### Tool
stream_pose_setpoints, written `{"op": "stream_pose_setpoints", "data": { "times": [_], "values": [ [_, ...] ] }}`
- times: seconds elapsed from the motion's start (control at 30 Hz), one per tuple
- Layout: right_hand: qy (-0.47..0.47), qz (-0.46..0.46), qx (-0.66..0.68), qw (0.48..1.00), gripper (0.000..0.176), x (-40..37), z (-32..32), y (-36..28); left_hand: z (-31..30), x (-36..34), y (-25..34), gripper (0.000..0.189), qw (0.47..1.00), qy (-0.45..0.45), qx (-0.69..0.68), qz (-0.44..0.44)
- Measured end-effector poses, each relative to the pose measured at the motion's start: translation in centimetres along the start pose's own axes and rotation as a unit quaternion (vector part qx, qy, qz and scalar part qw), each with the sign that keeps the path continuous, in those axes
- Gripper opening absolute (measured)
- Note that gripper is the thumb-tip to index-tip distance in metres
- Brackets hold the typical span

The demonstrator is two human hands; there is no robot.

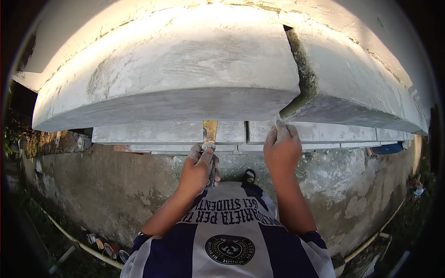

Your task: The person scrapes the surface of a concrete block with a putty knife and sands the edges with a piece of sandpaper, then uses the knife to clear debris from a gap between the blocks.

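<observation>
My left hand [200,167] is closed around the handle of a putty knife [210,132], its stained, yellowish blade pointing up towards the slab. Above it spans a thick, pale grey slab [185,69] with a smeared, chalky surface. My right hand [283,147] is closed, its fingers bunched at the slab's lower edge, just under a dark, rough gap [303,74]. A little whitish material shows at those fingertips; whether they grip it is hidden. Pale dust coats the fingers of both hands.
Below the big slab lie more pale slabs [153,133] in steps. A stained concrete floor [125,171] stretches beneath, with my foot [249,175] on it. Pipes [88,251] run along its edge, and several containers [109,249] stand at lower left.
</observation>
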State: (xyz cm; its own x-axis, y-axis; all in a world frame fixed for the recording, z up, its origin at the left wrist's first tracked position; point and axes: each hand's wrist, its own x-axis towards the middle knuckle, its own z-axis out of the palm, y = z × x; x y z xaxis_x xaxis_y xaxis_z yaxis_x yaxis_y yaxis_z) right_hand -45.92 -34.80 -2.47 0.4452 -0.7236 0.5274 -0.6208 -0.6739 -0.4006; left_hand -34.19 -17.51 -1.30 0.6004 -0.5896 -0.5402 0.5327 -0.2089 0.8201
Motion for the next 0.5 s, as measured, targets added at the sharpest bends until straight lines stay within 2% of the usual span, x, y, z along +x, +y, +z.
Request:
{"op": "stream_pose_setpoints", "data": {
  "times": [0.07,0.17,0.2,0.3,0.37,0.47,0.5],
  "values": [
    [-0.019,-0.062,0.037,0.997,0.018,-0.4,1.4,-2.8,0.2,-0.1,0.1,0.014,1.0,0.004,-0.003,-0.003],
    [-0.056,-0.049,0.073,0.995,0.017,0.1,1.5,-3.7,0.4,-0.2,0.3,0.012,1.0,0.01,-0.011,-0.006],
    [-0.032,-0.056,0.093,0.994,0.018,0.1,1.6,-3.0,0.2,-0.1,0.2,0.014,1.0,0.007,-0.015,-0.006],
    [-0.005,-0.016,0.032,0.999,0.02,0.4,-0.3,0.5,0.4,-0.1,0.2,0.015,1.0,0.012,-0.013,-0.018],
    [0.02,0.042,-0.037,0.998,0.022,0.8,-1.9,4.6,0.4,-0.1,0.1,0.015,1.0,0.011,-0.017,-0.016],
    [0.015,0.146,-0.044,0.988,0.024,1.2,-3.8,7.2,0.1,0.2,-0.3,0.014,0.999,0.003,-0.032,-0.003],
    [0.017,0.126,-0.039,0.991,0.023,0.9,-3.4,6.7,0.2,0.1,-0.3,0.014,1.0,0.006,-0.03,-0.005]
  ]
}}
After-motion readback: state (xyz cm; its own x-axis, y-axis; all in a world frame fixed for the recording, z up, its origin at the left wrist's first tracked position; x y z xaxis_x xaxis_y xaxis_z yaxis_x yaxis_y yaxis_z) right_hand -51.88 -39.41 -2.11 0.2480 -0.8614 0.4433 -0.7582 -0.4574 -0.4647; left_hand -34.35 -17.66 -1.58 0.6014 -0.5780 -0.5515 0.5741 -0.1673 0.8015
